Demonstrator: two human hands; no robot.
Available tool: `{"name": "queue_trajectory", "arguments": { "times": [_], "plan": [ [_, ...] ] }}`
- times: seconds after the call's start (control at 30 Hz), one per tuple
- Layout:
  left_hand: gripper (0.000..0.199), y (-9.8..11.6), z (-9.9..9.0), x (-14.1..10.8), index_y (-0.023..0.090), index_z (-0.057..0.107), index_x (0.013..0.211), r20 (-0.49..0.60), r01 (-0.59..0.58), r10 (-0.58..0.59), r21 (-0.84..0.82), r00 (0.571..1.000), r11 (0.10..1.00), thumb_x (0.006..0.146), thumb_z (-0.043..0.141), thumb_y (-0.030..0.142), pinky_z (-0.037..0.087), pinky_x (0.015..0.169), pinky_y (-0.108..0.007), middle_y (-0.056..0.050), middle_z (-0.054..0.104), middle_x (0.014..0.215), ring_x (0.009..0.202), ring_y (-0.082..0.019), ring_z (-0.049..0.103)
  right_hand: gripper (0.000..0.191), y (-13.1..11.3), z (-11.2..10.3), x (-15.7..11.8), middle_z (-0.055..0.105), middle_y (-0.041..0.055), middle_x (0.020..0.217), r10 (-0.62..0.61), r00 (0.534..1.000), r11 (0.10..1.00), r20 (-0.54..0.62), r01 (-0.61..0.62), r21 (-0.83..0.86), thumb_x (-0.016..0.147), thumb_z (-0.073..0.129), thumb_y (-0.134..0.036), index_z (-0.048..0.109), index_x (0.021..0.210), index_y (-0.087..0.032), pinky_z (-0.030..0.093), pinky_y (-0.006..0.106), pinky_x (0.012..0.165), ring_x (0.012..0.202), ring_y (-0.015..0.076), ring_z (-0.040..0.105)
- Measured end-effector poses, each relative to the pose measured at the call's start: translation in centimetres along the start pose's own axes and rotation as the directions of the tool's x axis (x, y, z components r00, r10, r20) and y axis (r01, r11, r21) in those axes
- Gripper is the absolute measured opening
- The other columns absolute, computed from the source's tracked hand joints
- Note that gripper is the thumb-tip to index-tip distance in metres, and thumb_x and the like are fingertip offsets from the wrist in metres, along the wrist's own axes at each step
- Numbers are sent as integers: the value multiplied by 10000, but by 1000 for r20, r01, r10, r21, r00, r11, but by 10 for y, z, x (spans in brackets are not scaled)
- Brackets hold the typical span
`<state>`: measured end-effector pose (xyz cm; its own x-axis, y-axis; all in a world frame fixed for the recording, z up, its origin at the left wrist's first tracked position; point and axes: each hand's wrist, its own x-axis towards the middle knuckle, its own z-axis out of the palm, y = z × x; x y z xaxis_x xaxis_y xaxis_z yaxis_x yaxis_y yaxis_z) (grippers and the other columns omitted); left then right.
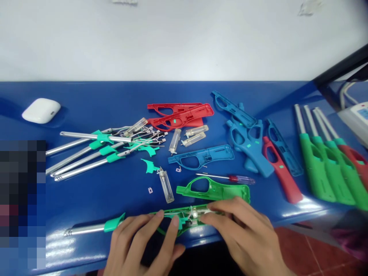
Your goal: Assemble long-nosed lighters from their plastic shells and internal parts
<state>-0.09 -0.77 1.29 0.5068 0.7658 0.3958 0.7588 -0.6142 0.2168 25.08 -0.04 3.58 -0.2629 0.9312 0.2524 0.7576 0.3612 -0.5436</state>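
Note:
Near the table's front edge lies a green lighter half-shell [184, 210] with its inside facing up. It holds a clear fuel tank, white wires and a teal trigger [179, 221]. A metal tube [86, 229] with a teal collar sticks out to its left. My left hand [140, 241] rests over the shell's left part, its fingertips on the wires and trigger. My right hand [244, 232] pinches the fuel tank [199, 212] at the shell's right part. Just behind, another green half-shell [227, 190] lies beside a screwdriver [237, 179].
Metal tubes with wires [83, 155] lie at the left, near a white case [41, 110]. Red shells [181, 117], blue shells [253, 142] and loose tanks [166, 186] are spread behind my hands. Several green lighters [319, 168] stand together at the right.

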Motion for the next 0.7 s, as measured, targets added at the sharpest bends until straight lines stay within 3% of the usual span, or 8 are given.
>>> {"name": "queue_trajectory", "arguments": {
  "times": [0.13, 0.3, 0.4, 0.57, 0.7],
  "plan": [
    [381, 0, 2, 1, 228, 700, 1264, -1, 7, -7, -7, 1000, 1000, 920, 706, 65, 421, 978, -457, -99, 625, 1208, 1089, -268, 577, 276, 3, -6, -2, 722, -18, 1125, -38, 998, 999, 54, 38, 1, 1037, 583, -128, 727, 1149, -335, 563, 287, 758, 908, 131, 702],
    [350, 0, 4, 3, 208, 710, 1249, -29, 21, -22, -31, 999, 999, 931, 692, 62, 410, 1008, -449, -90, 649, 1178, 1064, -250, 586, 353, 18, -33, -1, 678, 30, 1198, -41, 997, 992, -58, 33, -124, 996, 637, -141, 692, 1306, -300, 521, 337, 896, 1048, 181, 640],
    [331, 1, 4, 4, 220, 714, 1250, -44, 34, -35, -28, 998, 999, 950, 688, 82, 402, 1030, -421, -67, 710, 1129, 1041, -221, 597, 370, 35, -46, -4, 686, 29, 1288, -35, 999, 969, 40, 44, -243, 1016, 604, -208, 676, 1363, -312, 482, 395, 988, 1126, 224, 624],
    [329, -1, 0, -2, 230, 726, 1270, -54, 46, -44, 34, 998, 998, 951, 728, 150, 358, 1137, -430, -19, 807, 1094, 1060, -208, 638, 337, 57, -45, -15, 725, 15, 1267, -51, 995, 960, 83, 72, -270, 1048, 613, -280, 679, 1376, -325, 488, 391, 1003, 1109, 218, 657],
    [329, -6, -4, -9, 214, 745, 1247, -62, 14, -10, 77, 998, 997, 920, 762, 176, 389, 1153, -418, -1, 822, 1129, 1059, -209, 689, 293, 59, -42, -14, 764, 43, 1237, -156, 987, 946, 43, 161, -280, 1053, 604, -177, 694, 1326, -235, 467, 391, 1037, 1101, 210, 678]
  ]
}}
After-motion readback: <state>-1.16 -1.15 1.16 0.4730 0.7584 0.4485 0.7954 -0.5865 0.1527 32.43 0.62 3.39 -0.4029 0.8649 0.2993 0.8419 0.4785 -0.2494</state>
